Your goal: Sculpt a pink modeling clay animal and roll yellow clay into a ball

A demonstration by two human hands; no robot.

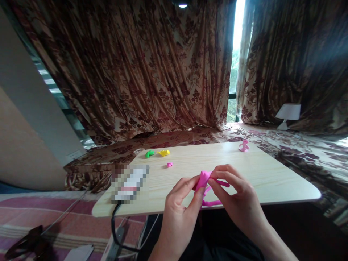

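Just above the near edge of the table, both hands hold a bright pink modelling clay piece (pixel 203 179). Its body is a smooth, thick lump with thin pink strands (pixel 213 203) hanging below and to the right. My left hand (pixel 181 203) grips the lump from the left between thumb and fingers. From the right, my right hand (pixel 239 195) pinches its upper right edge with thumb and fingertips. The fingers cover part of the clay, so its full shape is hidden.
On the pale wooden table (pixel 272 181) lie a green piece (pixel 149 154), a yellow piece (pixel 164 153) and a small pink piece (pixel 170 165). A pink figure (pixel 244 145) stands at the back right. A blurred-out device (pixel 130 184) with a black cable lies left. Behind is a white lamp (pixel 288 112).
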